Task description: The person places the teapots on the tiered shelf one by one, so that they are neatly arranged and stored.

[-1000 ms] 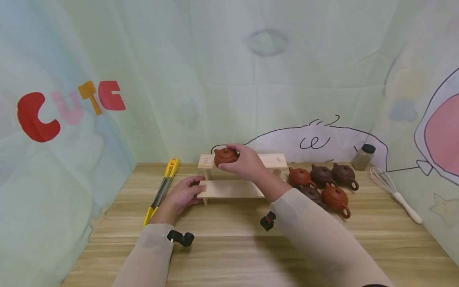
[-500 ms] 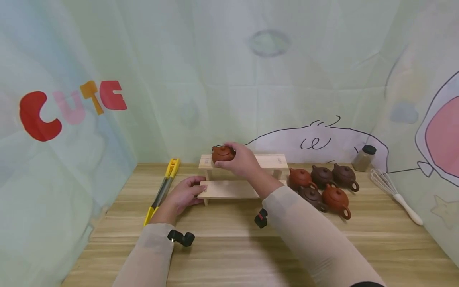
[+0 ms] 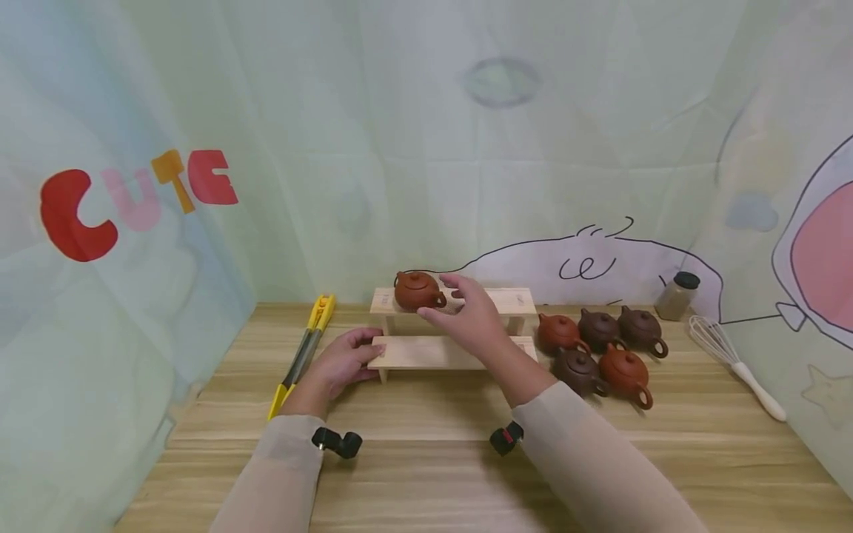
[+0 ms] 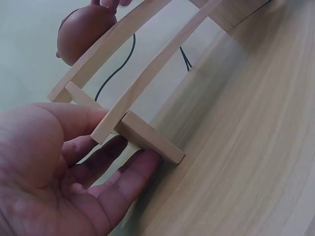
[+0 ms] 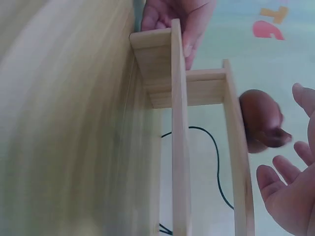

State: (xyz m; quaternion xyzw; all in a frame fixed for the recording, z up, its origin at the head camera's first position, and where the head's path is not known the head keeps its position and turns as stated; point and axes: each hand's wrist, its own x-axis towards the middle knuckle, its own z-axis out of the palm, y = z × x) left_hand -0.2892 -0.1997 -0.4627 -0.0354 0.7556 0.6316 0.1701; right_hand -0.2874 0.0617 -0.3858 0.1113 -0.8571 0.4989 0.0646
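A reddish-brown teapot (image 3: 416,291) stands upright on the upper step of a two-step wooden stand (image 3: 440,352), near its left end. Just right of the teapot is my right hand (image 3: 469,314), its thumb and fingers spread apart. The right wrist view shows a gap between these fingers and the teapot (image 5: 261,118). My left hand (image 3: 345,360) grips the stand's left end at the lower step. In the left wrist view the thumb lies along the lower board's end, with the other fingers at the leg (image 4: 150,137).
Right of the stand are several more teapots, including a reddish one (image 3: 624,370) and a dark brown one (image 3: 578,370). Beyond them lie a whisk (image 3: 740,363) and a jar with a black lid (image 3: 677,296). Yellow-and-grey tongs (image 3: 303,355) lie at the left. A printed cloth (image 3: 426,148) hangs behind.
My right hand has set the teapot slightly further left on the upper step, let go and drawn back to the right. The left hand has stayed on the stand.
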